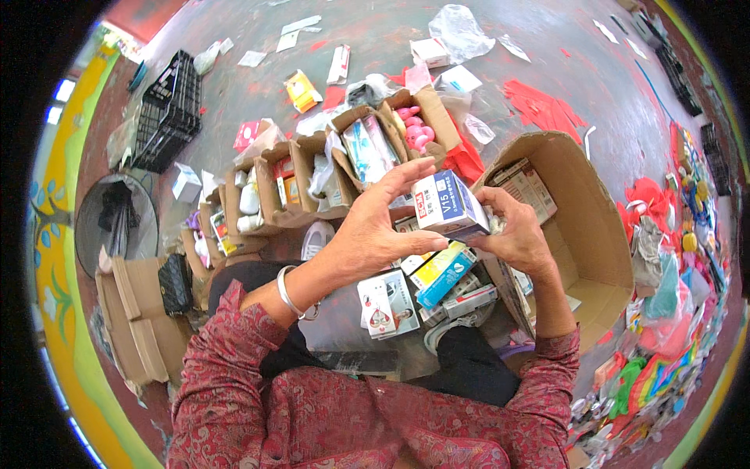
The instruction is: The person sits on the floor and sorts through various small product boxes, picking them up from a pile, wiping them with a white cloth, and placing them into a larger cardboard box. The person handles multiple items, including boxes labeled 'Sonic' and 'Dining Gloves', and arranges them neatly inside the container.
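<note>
Along the left, a yellow painted wall (95, 90) rose beside the grey floor (234, 86), where a black crate (162, 117) stood; cardboard cartons (439, 117) ran from there toward a mixed heap (656, 313) at right, hard to make out in detail. The left hand (367, 223) was spread wide at the left end of a white-and-blue box (449, 205); whether it touched, I could not tell. The right hand (517, 234) grasped the box's right end, above piled small boxes (445, 280).

Blue-and-white box (453, 199) — letters and digits | its red label (423, 205) — lettering
</note>
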{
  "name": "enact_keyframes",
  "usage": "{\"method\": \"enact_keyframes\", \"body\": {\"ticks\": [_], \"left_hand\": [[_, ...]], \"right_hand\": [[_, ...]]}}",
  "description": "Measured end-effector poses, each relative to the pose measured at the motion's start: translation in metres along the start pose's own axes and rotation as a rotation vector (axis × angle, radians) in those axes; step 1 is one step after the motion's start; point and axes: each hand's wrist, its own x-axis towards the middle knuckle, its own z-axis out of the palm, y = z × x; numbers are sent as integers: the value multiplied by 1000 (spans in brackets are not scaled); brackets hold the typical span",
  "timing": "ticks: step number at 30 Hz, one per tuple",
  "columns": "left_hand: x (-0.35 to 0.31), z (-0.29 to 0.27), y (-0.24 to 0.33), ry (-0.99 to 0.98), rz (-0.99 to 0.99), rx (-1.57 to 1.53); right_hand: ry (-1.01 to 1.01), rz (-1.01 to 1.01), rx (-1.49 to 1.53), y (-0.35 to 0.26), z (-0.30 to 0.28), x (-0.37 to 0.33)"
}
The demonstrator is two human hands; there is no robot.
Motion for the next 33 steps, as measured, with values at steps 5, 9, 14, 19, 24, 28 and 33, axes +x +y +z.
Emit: {"method": "enact_keyframes", "body": {"ticks": [5, 9, 14, 19, 24, 28, 33], "left_hand": [[-9, -4, 1, 123, 74, 277], [-12, -8, 6, 147, 39, 286], [-13, -14, 7, 196, 78, 431], [-14, -15, 5, 226, 99, 476], [-13, -14, 9, 227, 91, 456], [-12, -11, 7, 235, 122, 566], [0, -31, -4, 276, -95, 333]], "right_hand": [[-53, -12, 186, 1, 27, 9], [-98, 31, 306, 7, 40, 14], [-162, 73, 467, 8, 55, 19], [-186, 68, 436, 1, 61, 23], [-139, -12, 316, 5, 67, 23], [-214, 61, 363, 6, 68, 22], [-539, 19, 392, 5, 59, 21]]}}
